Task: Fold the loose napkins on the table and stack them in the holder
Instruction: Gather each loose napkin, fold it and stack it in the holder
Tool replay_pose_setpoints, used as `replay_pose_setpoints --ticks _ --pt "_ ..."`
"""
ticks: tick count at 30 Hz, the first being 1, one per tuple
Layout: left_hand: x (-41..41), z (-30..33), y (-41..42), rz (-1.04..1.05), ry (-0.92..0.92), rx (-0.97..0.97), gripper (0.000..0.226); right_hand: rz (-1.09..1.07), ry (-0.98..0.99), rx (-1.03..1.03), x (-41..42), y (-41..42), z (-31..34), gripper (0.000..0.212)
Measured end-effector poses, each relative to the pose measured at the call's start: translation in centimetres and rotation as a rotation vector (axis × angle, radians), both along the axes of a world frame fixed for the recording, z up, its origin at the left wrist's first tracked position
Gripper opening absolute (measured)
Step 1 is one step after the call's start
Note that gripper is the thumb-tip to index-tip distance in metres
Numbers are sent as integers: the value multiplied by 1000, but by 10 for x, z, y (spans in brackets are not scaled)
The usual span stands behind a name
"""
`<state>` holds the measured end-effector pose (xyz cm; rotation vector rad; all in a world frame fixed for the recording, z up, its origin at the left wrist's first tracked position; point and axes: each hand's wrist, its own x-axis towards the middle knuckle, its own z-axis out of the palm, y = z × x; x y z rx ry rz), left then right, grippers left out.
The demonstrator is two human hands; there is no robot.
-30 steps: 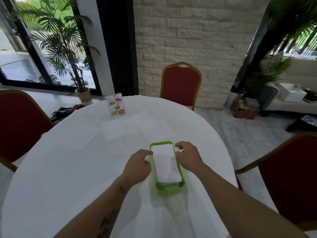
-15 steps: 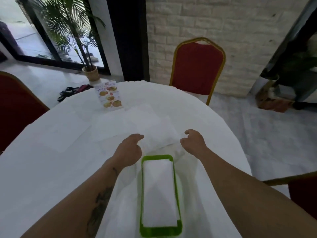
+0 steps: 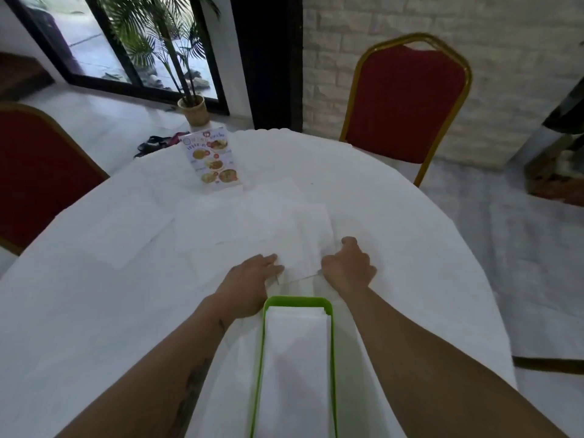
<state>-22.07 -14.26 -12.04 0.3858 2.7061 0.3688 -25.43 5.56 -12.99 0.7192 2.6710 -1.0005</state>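
Note:
A green napkin holder (image 3: 264,343) stands near the table's front edge with folded white napkins (image 3: 297,368) lying in it. Just beyond it a loose white napkin (image 3: 298,248) lies flat on the white tablecloth. My left hand (image 3: 249,279) pinches its near left corner and my right hand (image 3: 349,267) grips its near right corner; that near edge is slightly lifted. Several more loose napkins (image 3: 205,226) are spread out farther back and to the left, hard to tell apart from the cloth.
A menu card (image 3: 212,161) stands at the far side of the round table (image 3: 395,248). Red chairs with gold frames stand at the far right (image 3: 407,102) and at the left (image 3: 34,175). A potted palm (image 3: 192,112) stands on the floor by the window.
My hands have left the holder's sides and reached forward to the nearest loose napkin, taking hold of its near corners. The camera tilted down, so the holder now sits lower in view.

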Motion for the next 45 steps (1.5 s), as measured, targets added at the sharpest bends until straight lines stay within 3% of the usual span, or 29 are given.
replay_pose_setpoints --ticks 4,8,16,23,25,31,33,36,40,45 --pt "-2 -8 -2 94 -5 85 62 62 -21 -12 -3 -3 3 45" --pt "-3 -10 -6 156 33 136 65 180 -6 -206 -8 -9 12 34" --pt "-2 -16 -17 223 65 187 60 180 71 -260 -10 -12 16 44" --pt "-2 -17 -19 217 81 189 57 167 -41 -615 -12 -24 20 32" --pt "-2 -18 -20 237 93 209 57 152 -20 -585 -13 -25 20 36" --pt "3 -17 -24 304 95 250 63 219 28 -135 -11 -30 13 51" --pt "4 -16 -23 252 94 225 65 247 -4 -93 -13 -35 15 43" --pt "5 -19 -22 124 70 141 67 227 -45 -123 -19 -47 18 9" --pt "3 -16 -22 102 60 119 67 127 -119 -301 -30 -58 17 25" --pt "1 -13 -23 133 21 161 70 23 -123 -416 -40 -56 15 3"
